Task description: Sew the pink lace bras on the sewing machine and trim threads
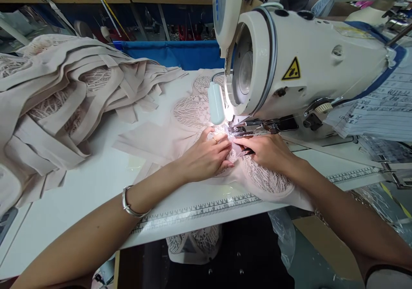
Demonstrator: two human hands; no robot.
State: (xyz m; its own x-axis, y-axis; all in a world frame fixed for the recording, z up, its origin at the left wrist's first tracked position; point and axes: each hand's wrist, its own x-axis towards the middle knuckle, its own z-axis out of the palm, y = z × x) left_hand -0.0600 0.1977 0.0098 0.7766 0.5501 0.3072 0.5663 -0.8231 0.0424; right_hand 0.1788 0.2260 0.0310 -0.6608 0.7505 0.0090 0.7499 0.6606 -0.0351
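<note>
A pale pink lace bra lies on the sewing machine's bed, partly under the lit needle area. My left hand, with a ring and a silver bangle, presses on the lace just left of the presser foot, its fingers curled and close together. On the other side, my right hand is closed, with its index fingertip at the fabric beside the foot. A small dark pointed tool sticks out from under its fingers; its full shape is hidden. The needle point is lost in glare.
The white sewing machine fills the upper right. A small lamp hangs by the needle. Many pink lace pieces are heaped at left. A ruler strip runs along the front edge. Another lace piece hangs below it.
</note>
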